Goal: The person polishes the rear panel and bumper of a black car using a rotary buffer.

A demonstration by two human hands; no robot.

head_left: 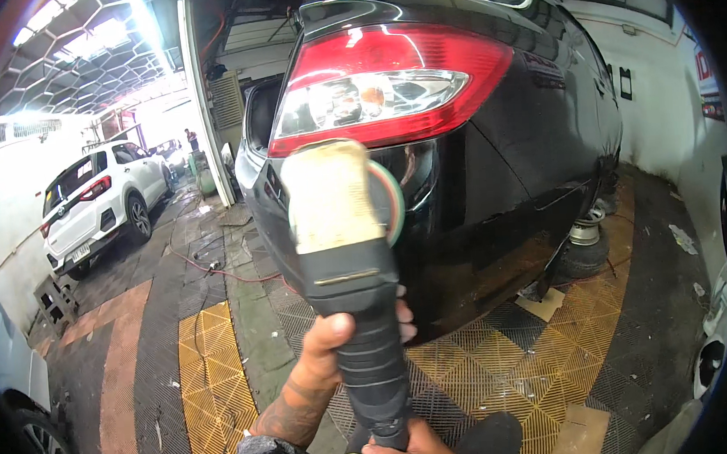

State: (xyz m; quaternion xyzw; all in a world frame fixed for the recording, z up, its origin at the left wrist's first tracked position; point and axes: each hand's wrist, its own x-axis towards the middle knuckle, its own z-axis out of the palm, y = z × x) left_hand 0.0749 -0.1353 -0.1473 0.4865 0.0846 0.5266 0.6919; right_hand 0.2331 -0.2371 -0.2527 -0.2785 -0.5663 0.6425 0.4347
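Observation:
A black power polisher (372, 350) stands almost upright in front of me, its head wrapped in a pale yellow cover (329, 196). Behind that cover shows the edge of a round pad (391, 201). My left hand (328, 344) is closed around the polisher's ribbed body, its fingertips showing on the far side. Lower down, my right hand (416, 450) grips the tool's rear end, where part of a cord shows. The polisher's head overlaps the lower edge of a red and clear tail light (381, 94) on a black car (493, 195). Whether the pad touches the car cannot be seen.
A white car (103, 199) is parked at the far left, with a grey stool (55, 301) nearby. A hose (226, 275) crosses the floor. Under the black car's right side is a wheel (584, 236). Cardboard (580, 433) lies on yellow floor grating (511, 384).

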